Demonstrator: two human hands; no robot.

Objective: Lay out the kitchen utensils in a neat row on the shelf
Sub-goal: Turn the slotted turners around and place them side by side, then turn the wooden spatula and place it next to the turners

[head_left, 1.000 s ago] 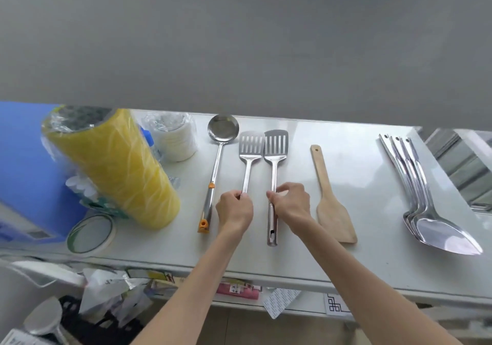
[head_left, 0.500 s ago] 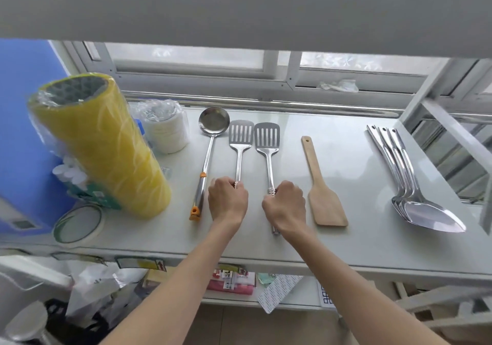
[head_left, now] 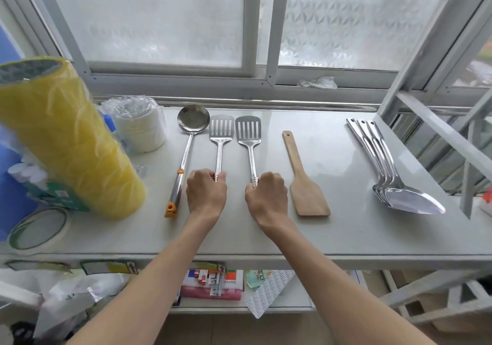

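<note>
Utensils are mostly lined up on the shelf [head_left: 346, 232] already. Nearest, the left hand [head_left: 206, 197] is closed around the handle of one slotted spatula [head_left: 220, 137], and the right hand [head_left: 267, 198] is wrapped on its twin [head_left: 248, 134], probably so both can be nudged parallel and evenly spaced. Flanking them, a ladle [head_left: 186, 142] and a wooden spatula [head_left: 306, 185] are laid flat. Stacked serving spoons [head_left: 394, 182], off right, look not yet spread out.
</note>
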